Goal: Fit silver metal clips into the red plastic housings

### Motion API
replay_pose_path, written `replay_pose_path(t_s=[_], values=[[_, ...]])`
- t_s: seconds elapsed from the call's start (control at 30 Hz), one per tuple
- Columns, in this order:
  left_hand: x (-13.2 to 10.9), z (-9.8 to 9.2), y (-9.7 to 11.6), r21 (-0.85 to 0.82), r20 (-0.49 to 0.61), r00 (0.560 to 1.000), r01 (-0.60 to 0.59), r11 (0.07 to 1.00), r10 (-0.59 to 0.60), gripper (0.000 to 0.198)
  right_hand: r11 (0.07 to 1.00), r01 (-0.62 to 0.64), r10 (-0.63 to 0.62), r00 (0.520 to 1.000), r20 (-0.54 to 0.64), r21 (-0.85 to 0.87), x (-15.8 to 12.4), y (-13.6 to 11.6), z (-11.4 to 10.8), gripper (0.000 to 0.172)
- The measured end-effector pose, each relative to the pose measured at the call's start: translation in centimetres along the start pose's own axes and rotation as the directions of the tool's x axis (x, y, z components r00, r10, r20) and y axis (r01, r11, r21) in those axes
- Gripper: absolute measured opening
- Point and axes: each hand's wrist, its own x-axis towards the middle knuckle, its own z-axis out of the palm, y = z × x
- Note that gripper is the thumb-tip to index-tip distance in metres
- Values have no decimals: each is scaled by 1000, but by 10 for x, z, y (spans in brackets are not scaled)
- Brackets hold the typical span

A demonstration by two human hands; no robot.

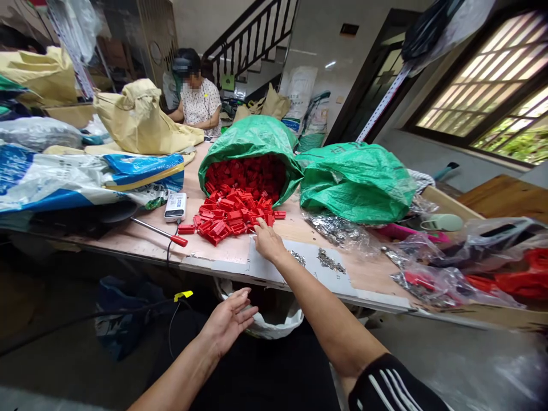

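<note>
My right hand (269,241) reaches over the front edge of a heap of red plastic pieces (233,214) on the table. Its visible fingers are stretched towards the pieces, with nothing seen held; the far fingertips are partly hidden. The heap spills from the mouth of a green woven sack (252,134) lying on its side. My left hand (229,321) is open, palm turned up and bare, in front of the table edge. Beside it, below the table, hangs a white bag (278,330) with an open mouth. Small metal parts (329,261) lie on a grey sheet (268,265) near my right wrist.
A screwdriver-like rod with a red handle (178,240) and a white device with a display (175,206) lie left of the heap. Another green sack (357,180) and plastic bags (445,279) crowd the right. A person (199,103) sits across the table.
</note>
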Motion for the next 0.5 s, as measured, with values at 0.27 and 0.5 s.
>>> replay_pose_path(t_s=[0.27,0.5], values=[[-4,2,6,-46,38,999,-26,999,28,41,990,121,-117,992,-46,75,-15,1,-6,41],[-7,12,11,-227,223,974,6,974,46,44,756,452,-486,872,-57,472,-115,-3,-26,35]])
